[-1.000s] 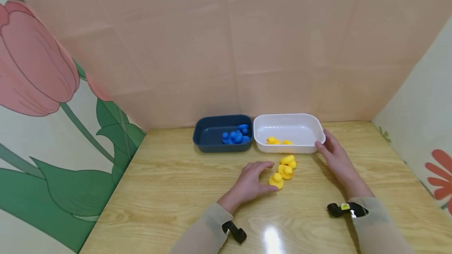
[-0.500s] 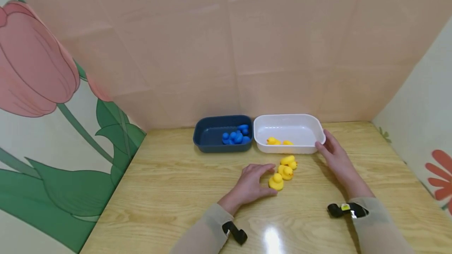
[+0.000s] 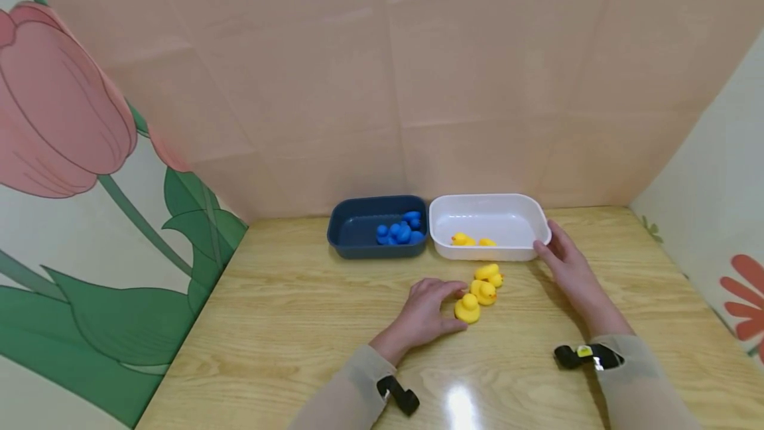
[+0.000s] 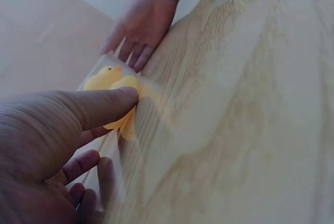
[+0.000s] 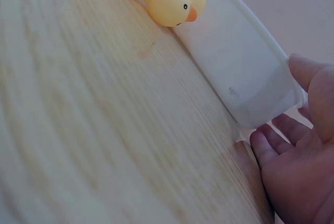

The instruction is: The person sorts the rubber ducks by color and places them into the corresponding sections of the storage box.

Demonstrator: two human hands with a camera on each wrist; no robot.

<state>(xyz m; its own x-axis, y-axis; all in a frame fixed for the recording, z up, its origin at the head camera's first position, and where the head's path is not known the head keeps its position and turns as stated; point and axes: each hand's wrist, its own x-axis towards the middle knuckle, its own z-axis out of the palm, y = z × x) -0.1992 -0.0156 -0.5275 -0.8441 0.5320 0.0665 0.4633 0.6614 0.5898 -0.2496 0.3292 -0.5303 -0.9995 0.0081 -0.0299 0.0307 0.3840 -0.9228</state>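
Note:
My left hand (image 3: 425, 314) curves loosely beside the nearest yellow rubber duck (image 3: 467, 309), thumb in front of it and index finger behind. In the left wrist view, the thumb (image 4: 107, 108) overlaps the ducks. Two more rubber ducks lie just beyond, one upright (image 3: 484, 292) and one tipped over (image 3: 486, 271), close together in a slanting row. My right hand (image 3: 567, 264) holds the right front corner of the white plastic bin (image 3: 483, 253), thumb at its front and fingers along the side. Yellow ducks (image 3: 462, 239) lie inside that bin.
A dark blue bin (image 3: 358, 250) stands against the white one on its left, with several blue toy figures (image 3: 401, 232) toward its right side. A pinkish cloth backdrop (image 3: 388, 85) rises behind both bins on the wood-grain table (image 3: 286, 324).
My left thumb has moved off the nearest duck and now lies slightly in front of it. The right hand and both bins have stayed in place.

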